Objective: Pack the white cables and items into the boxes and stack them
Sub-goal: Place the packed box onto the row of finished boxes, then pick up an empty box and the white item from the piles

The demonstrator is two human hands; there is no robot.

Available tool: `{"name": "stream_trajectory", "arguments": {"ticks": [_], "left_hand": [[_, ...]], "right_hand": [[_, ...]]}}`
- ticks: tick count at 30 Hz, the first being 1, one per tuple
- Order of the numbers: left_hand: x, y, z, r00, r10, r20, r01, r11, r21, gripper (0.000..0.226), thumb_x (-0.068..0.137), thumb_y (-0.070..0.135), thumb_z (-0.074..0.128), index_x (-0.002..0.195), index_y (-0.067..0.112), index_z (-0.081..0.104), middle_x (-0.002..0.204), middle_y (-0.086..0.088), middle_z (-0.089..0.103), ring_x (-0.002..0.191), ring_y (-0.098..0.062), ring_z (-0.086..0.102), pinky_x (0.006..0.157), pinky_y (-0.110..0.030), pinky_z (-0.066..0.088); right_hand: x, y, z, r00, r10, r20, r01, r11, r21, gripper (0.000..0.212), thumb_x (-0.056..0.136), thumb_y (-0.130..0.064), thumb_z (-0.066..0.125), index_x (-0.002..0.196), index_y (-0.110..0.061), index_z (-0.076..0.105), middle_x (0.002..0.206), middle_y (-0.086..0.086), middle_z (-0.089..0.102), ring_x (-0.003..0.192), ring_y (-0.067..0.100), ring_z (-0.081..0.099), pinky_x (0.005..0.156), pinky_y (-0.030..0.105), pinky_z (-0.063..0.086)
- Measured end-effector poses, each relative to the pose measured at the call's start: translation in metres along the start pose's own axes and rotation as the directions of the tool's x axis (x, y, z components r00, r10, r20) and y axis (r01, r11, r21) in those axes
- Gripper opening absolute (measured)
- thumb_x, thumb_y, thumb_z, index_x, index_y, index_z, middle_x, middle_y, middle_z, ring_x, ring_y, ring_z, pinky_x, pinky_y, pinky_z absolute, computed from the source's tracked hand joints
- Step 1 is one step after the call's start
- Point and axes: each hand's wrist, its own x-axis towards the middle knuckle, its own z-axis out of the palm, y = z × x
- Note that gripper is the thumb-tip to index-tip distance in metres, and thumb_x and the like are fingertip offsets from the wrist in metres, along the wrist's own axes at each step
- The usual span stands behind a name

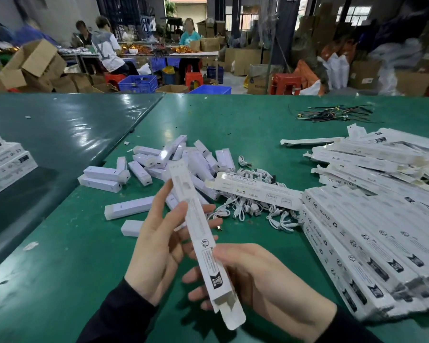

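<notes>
A long narrow white box [196, 226] is held up over the green table [67, 256], its near end flap open. My left hand [159, 241] holds its middle with thumb and fingers. My right hand [255, 280] grips its lower end. Behind it lies a heap of short white lamp-like items [159, 162]. A tangle of white cables [253, 206] lies to the right of them, partly under another long box [255, 189].
Neat rows of long boxes [372, 248] lie at the right, with a loose pile of flat boxes [382, 157] behind. More boxes [3, 159] sit at the left edge. Black wires [332, 113] lie far right. People work at distant tables.
</notes>
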Motion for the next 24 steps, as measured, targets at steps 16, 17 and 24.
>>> {"name": "stream_trajectory", "arguments": {"ticks": [16, 17, 24], "left_hand": [[-0.011, -0.008, 0.01, 0.927, -0.213, 0.309, 0.134, 0.957, 0.259, 0.056, 0.082, 0.004, 0.06, 0.131, 0.021, 0.038, 0.101, -0.029, 0.069, 0.081, -0.043, 0.069, 0.067, -0.043, 0.058], [-0.011, -0.007, 0.01, 0.919, -0.223, 0.326, 0.136, 0.953, 0.27, 0.056, 0.083, 0.004, 0.059, 0.131, 0.021, 0.037, 0.102, -0.029, 0.069, 0.082, -0.045, 0.069, 0.065, -0.039, 0.057], [-0.014, -0.004, 0.013, 0.881, -0.277, 0.383, 0.163, 0.938, 0.305, 0.058, 0.086, 0.007, 0.054, 0.136, 0.023, 0.027, 0.109, -0.024, 0.069, 0.091, -0.049, 0.067, 0.069, -0.069, 0.048]], "right_hand": [[0.0, -0.005, -0.018, 0.772, -0.555, -0.309, 0.365, 0.786, -0.499, 0.024, 0.084, -0.016, 0.075, 0.105, -0.026, 0.069, 0.097, 0.005, 0.071, 0.079, 0.015, 0.065, 0.066, 0.019, 0.05], [0.001, -0.005, -0.018, 0.773, -0.553, -0.31, 0.37, 0.791, -0.487, 0.025, 0.084, -0.015, 0.075, 0.105, -0.025, 0.069, 0.096, 0.005, 0.071, 0.077, 0.013, 0.065, 0.064, 0.018, 0.05], [0.0, -0.008, -0.019, 0.805, -0.501, -0.318, 0.339, 0.828, -0.447, 0.019, 0.087, -0.011, 0.071, 0.102, -0.021, 0.067, 0.084, 0.004, 0.063, 0.071, 0.015, 0.057, 0.055, 0.017, 0.044]]}}
